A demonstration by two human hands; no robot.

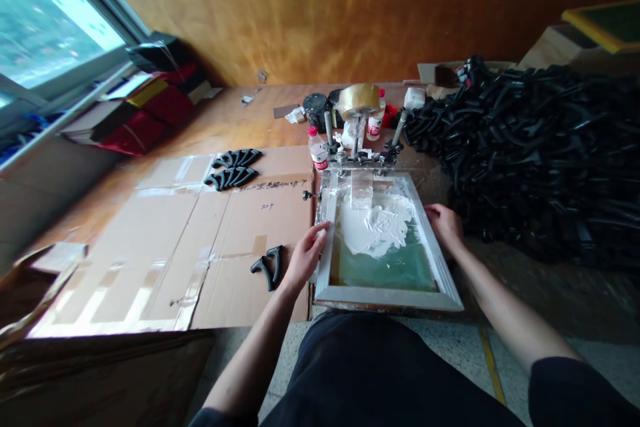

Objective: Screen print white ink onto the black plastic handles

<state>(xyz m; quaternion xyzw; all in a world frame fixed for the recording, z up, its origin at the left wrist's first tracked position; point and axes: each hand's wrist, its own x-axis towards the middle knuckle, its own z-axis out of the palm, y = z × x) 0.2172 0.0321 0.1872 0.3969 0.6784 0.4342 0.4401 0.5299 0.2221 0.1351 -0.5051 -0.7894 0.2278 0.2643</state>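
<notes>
A silver screen printing frame [385, 296] lies in front of me, its green mesh [387, 272] partly covered with thick white ink [385, 227]. My left hand [306, 255] is at the left rail, fingertips closed against its edge. On the opposite side, my right hand [447, 225] has its fingers bent at the outer edge of the right rail; their undersides are hidden. A metal hinge clamp [365, 159] holds the frame's far end. A flat squeegee-like blade [361, 188] rests at the far end of the mesh by the ink.
Black curved handle-like parts lie on cardboard [165, 227] at left, a near pair [270, 267] and a far group [233, 169]. A large heap of black parts [540, 153] fills the right. Bottles [318, 149] and a tape roll [359, 100] stand behind the clamp.
</notes>
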